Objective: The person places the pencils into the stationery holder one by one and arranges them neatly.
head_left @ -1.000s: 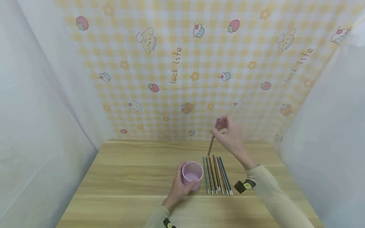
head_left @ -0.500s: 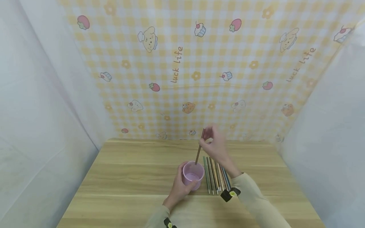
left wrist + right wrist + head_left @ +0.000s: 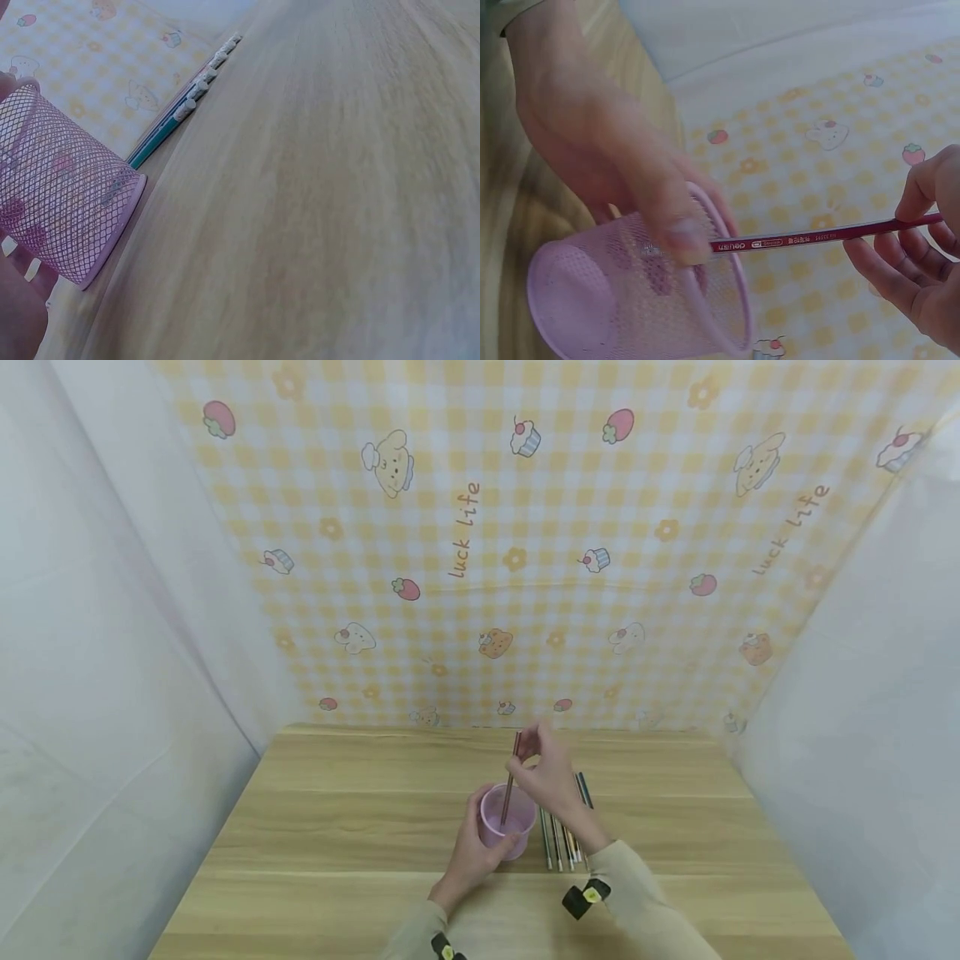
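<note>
A pink mesh pen holder point(image 3: 517, 820) stands upright on the table, its mouth facing up. My left hand point(image 3: 474, 847) grips it from the left side, the thumb over the near rim. My right hand point(image 3: 546, 768) pinches a dark red pencil point(image 3: 802, 238) near its upper end. The pencil's lower part is inside the holder, slightly tilted. In the left wrist view the mesh wall point(image 3: 60, 180) of the holder is close up.
Several pencils point(image 3: 557, 852) lie side by side just right of the holder, partly hidden by my right hand and wrist. The wooden table point(image 3: 337, 835) meets a yellow checked cloth point(image 3: 450, 635) at the back. White sheets hang at both sides.
My right hand has moved left and down with the pencil, from above the row of pencils to the holder, and the pencil's lower end has gone inside. My left hand stays put.
</note>
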The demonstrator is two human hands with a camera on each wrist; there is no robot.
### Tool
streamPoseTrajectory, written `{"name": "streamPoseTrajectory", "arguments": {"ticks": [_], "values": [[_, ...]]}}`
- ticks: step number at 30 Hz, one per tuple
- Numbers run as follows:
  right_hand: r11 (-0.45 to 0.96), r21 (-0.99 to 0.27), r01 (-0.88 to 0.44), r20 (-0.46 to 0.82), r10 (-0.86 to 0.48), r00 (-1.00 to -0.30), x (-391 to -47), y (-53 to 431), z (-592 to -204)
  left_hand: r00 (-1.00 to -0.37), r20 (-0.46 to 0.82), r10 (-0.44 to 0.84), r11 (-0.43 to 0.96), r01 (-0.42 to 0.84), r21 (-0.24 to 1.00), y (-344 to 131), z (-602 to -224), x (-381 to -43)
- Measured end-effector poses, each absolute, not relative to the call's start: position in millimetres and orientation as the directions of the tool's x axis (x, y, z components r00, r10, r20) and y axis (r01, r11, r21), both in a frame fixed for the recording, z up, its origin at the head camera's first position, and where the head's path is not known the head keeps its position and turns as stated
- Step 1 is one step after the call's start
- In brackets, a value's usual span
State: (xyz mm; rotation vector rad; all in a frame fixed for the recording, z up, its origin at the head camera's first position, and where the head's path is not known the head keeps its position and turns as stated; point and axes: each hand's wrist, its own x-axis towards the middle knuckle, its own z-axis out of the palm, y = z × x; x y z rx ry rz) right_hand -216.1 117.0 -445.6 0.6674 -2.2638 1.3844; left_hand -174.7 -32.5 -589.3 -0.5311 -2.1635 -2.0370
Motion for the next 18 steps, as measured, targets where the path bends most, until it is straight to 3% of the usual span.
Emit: {"name": "streamPoseTrajectory", "arguments": {"ticks": [18], "values": [[0.42, -0.779, -0.465, 0.446, -0.15, -0.882, -208.4, 109.0, -486.0, -0.928, 0.33, 0.173, 0.022, 0.338, 0.941, -34.3, -589.4, -173.1]]}}
